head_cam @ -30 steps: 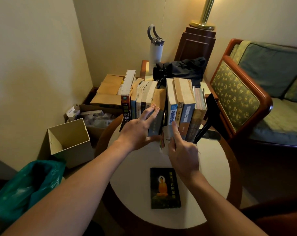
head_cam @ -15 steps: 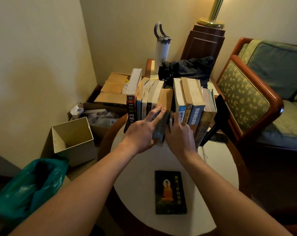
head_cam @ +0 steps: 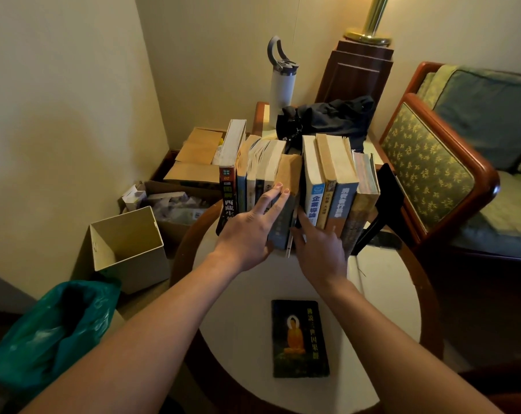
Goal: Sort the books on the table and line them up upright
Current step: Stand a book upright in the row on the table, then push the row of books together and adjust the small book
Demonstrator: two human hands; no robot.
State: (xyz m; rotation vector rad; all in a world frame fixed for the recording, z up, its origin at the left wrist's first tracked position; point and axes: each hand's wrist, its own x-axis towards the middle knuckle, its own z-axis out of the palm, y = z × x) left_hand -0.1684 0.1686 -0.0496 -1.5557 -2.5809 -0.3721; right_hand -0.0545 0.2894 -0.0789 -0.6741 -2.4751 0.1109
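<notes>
Dim corner room, cream walls. Round table (head_cam: 387,294) w/ white top and dark wood rim. Landmark: row of books (head_cam: 327,174) standing upright, spines toward the person, at the table's far side.

- Row is in two groups w/ a dark gap between them. Black bookend (head_cam: 384,198) touches the row's right end.
- Left hand (head_cam: 250,231): fingers straight, spread, laid flat on spines of the row's left group. Grips nothing.
- Right hand (head_cam: 319,249): at the gap, index pointing into it, other fingers over lower spines of the right group. Tips lost in shadow; can't tell if it pinches anything.
- Thin booklet (head_cam: 289,245): pale edge shows in the gap, between the two hands, upright.
- Loose book (head_cam: 299,339): lies flat, cover up, orange seated figure on it, nearer the person than the row, well apart from it.
- Behind the row: black bag (head_cam: 327,118), white bottle (head_cam: 281,85).
- Left of the row, off the table: open cardboard box (head_cam: 127,246), green plastic bag (head_cam: 53,330).
- Right of the row: armchair (head_cam: 432,162).
</notes>
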